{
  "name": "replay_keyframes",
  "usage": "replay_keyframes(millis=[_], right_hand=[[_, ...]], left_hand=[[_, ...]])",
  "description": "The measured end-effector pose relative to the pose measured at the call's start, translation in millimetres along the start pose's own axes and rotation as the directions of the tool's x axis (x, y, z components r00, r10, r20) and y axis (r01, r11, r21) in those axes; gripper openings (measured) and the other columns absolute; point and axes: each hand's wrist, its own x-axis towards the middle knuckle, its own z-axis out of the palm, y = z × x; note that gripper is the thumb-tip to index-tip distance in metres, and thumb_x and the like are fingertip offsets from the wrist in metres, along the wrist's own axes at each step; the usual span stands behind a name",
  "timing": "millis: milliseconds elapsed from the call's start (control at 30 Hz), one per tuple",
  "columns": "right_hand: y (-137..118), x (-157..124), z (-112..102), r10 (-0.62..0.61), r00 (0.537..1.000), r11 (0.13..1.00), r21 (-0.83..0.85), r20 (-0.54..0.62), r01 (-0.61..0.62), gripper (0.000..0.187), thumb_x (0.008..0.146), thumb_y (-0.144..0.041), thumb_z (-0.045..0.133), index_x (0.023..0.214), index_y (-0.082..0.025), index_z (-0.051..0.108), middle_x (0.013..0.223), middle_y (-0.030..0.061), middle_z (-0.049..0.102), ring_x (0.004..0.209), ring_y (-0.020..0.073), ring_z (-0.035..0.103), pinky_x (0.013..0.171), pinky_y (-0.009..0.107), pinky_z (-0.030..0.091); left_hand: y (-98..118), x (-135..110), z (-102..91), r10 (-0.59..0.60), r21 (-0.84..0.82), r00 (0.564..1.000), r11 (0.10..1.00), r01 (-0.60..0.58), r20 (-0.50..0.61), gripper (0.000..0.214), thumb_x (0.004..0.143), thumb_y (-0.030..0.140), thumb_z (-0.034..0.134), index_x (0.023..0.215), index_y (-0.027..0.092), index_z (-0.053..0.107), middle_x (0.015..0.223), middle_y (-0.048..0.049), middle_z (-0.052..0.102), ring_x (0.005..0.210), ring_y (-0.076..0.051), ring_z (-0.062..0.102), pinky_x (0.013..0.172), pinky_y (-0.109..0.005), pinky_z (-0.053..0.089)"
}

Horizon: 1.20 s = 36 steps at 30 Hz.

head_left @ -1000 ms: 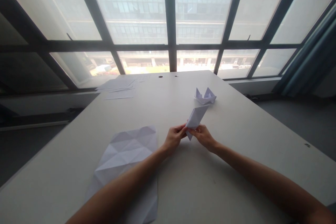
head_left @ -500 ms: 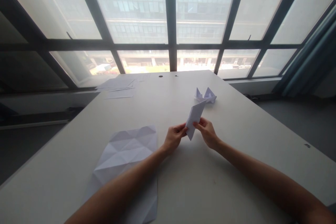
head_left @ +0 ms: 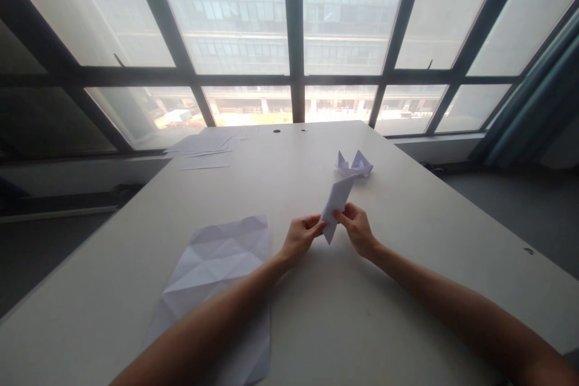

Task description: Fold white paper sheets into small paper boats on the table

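Note:
A piece of folded white paper [head_left: 339, 194], long and pointed at both ends, is held tilted above the table between my two hands. My left hand [head_left: 302, 236] pinches its lower left edge, thumb in front. From the other side my right hand [head_left: 357, 230] grips the right edge, with the thumb on the near face. The fingers behind the paper are partly hidden. Just beyond its upper tip stands a folded paper figure [head_left: 362, 164] with two raised points. A creased sheet of paper [head_left: 217, 259] lies at the left, partly covered by my left forearm.
Several loose white sheets [head_left: 199, 151] lie at the far left of the white table [head_left: 407, 307]. Windows [head_left: 244, 18] rise behind the table's far edge. A blue-grey curtain [head_left: 520, 108] hangs at the right.
The folded paper has turned slightly in my hands and its lower tip sits a little lower. My left thumb has shifted slightly right along it. Everything else is where it was.

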Motion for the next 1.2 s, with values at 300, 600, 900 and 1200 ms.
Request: replay_keyframes(millis=[300, 600, 900, 1200], right_hand=[[1.9, 1.3, -2.3, 0.016, 0.999, 0.999, -0.045, 0.036, -0.014, 0.029, 0.073, -0.041, 0.077, 0.088, -0.018, 0.067, 0.076, 0.0023, 0.065, 0.067, 0.0153, 0.051, 0.063, 0.029, 0.040], [-1.6, 0.3, -1.2, 0.030, 0.994, 0.999, -0.012, 0.103, -0.029, 0.025, 0.072, -0.036, 0.078, 0.086, -0.019, 0.068, 0.076, 0.0009, 0.065, 0.066, 0.0148, 0.052, 0.062, 0.028, 0.040], [0.0, 0.8, -4.9, 0.111, 0.988, 0.987, 0.107, 0.112, -0.123, 0.021, 0.068, -0.035, 0.082, 0.079, -0.019, 0.074, 0.078, 0.0034, 0.070, 0.071, 0.0191, 0.058, 0.074, 0.035, 0.045], [-3.0, -4.6, -0.2, 0.130, 0.982, 0.982, 0.117, 0.140, -0.147, 0.018, 0.067, -0.031, 0.082, 0.078, -0.019, 0.076, 0.076, 0.0034, 0.071, 0.071, 0.0189, 0.060, 0.075, 0.034, 0.045]], left_hand=[[4.8, -0.7, 2.9, 0.029, 0.062, 0.994, 0.998, -0.022, -0.108, 0.041, 0.075, 0.045, 0.076, 0.098, 0.011, 0.076, 0.088, -0.0092, 0.076, 0.081, -0.023, 0.071, 0.082, -0.036, 0.056], [5.4, -1.2, -0.6, -0.010, 0.076, 0.997, 0.997, 0.016, -0.081, 0.043, 0.079, 0.046, 0.071, 0.105, 0.011, 0.074, 0.092, -0.0101, 0.075, 0.083, -0.022, 0.070, 0.078, -0.031, 0.055], [12.1, -6.7, 6.6, 0.145, 0.354, 0.988, 0.927, -0.120, -0.044, 0.035, 0.083, 0.043, 0.067, 0.100, 0.014, 0.077, 0.091, -0.0091, 0.076, 0.079, -0.023, 0.070, 0.067, -0.027, 0.051], [16.0, -9.0, 12.5, 0.147, 0.394, 0.986, 0.913, -0.105, -0.078, 0.039, 0.082, 0.049, 0.065, 0.088, 0.012, 0.078, 0.079, -0.0083, 0.075, 0.069, -0.020, 0.066, 0.058, -0.025, 0.046]])
